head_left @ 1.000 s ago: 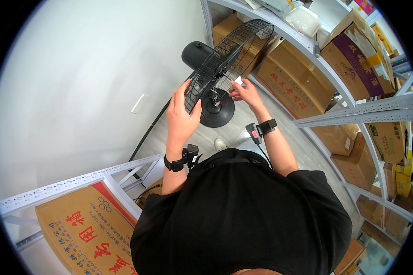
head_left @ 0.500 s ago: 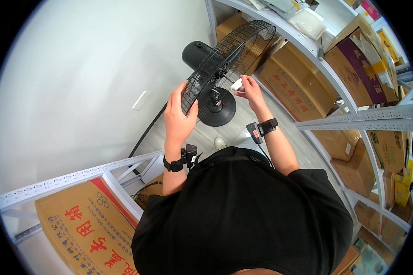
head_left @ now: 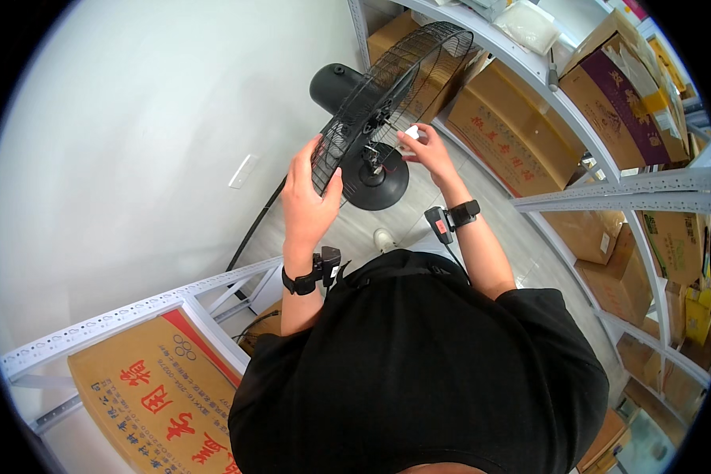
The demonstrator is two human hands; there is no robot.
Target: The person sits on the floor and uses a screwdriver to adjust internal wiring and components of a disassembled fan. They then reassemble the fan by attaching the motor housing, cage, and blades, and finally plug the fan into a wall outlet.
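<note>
A black floor fan (head_left: pixel 333 88) stands by the wall, its round wire guard (head_left: pixel 438 49) tilted toward me on a dark round base (head_left: pixel 378 186). My left hand (head_left: pixel 308 193) grips the near left rim of the guard, thumb on one side and fingers on the other. In front of the fan, my right hand (head_left: pixel 433 158) pinches a small white thing (head_left: pixel 412 132), too hidden by the fingers to name. This hand is close to the guard's open-looking front, near the hub (head_left: pixel 378 122). Whether it touches the wires I cannot tell.
Metal shelving (head_left: pixel 648 188) with cardboard boxes (head_left: pixel 521 126) curves along the right. Another shelf frame (head_left: pixel 134 316) holds a large carton (head_left: pixel 154 387) at lower left. A black cable or pole (head_left: pixel 257 225) runs down beside the wall (head_left: pixel 134 158). My shoe (head_left: pixel 384 239) shows on the floor.
My right hand has moved slightly up and left, its fingers more spread and less of the white thing showing. The left hand stays on the guard. The view has shifted a little.
</note>
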